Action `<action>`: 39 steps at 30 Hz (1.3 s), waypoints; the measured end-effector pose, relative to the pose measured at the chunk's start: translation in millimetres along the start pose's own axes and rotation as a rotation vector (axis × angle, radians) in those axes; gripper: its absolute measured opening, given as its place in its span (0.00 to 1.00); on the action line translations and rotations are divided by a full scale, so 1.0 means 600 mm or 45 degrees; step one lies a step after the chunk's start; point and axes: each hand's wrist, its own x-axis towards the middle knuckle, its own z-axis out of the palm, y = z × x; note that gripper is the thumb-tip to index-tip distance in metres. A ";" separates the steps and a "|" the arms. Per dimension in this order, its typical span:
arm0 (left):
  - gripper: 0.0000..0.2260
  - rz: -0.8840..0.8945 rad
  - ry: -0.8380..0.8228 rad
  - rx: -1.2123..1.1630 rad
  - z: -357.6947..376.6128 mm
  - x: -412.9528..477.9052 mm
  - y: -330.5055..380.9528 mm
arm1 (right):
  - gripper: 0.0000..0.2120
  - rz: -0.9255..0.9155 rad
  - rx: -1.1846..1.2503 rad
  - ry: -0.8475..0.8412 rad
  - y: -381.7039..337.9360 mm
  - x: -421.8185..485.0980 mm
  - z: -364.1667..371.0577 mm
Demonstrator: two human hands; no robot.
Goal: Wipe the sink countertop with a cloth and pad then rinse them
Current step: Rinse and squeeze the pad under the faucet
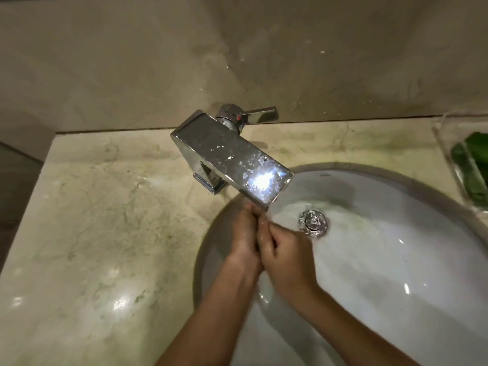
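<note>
Both hands were in the white sink bowl (396, 260), right under the spout of the square chrome faucet (232, 159). Left hand (244, 239) lay with its fingers fairly straight, pointing up toward the spout, pressed flat against the other. Right hand (285, 257) had its fingers curled in against the left palm; whether anything was pinched between the two I could not tell (the picture smeared right there). Both looked wet, and water was sheeting across the bowl toward the chrome drain plug (313, 223), just beside the right knuckles. The faucet's lever (260, 114) was swung off to the right, its red dot showing. The marble countertop (105, 220) glistened on the left of the bowl, with greenish smudges behind it. Over at the right edge, a clear tray (446, 143) sat on the counter with green material (472, 165) lying in it, well apart from both hands; pad or cloth, I could not make out which.
</note>
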 end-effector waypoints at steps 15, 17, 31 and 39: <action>0.16 0.441 0.042 0.290 -0.002 -0.032 -0.036 | 0.21 1.086 0.539 -0.196 0.037 0.064 -0.025; 0.16 0.805 -0.012 0.501 -0.011 -0.035 -0.026 | 0.19 1.435 0.891 -0.405 0.028 0.041 -0.042; 0.13 -0.132 -0.019 -0.199 -0.006 -0.001 -0.029 | 0.14 -0.171 -0.003 0.029 0.023 0.018 -0.031; 0.16 -0.013 -0.002 -0.023 -0.005 -0.008 -0.037 | 0.17 0.007 -0.182 -0.043 0.025 0.034 -0.025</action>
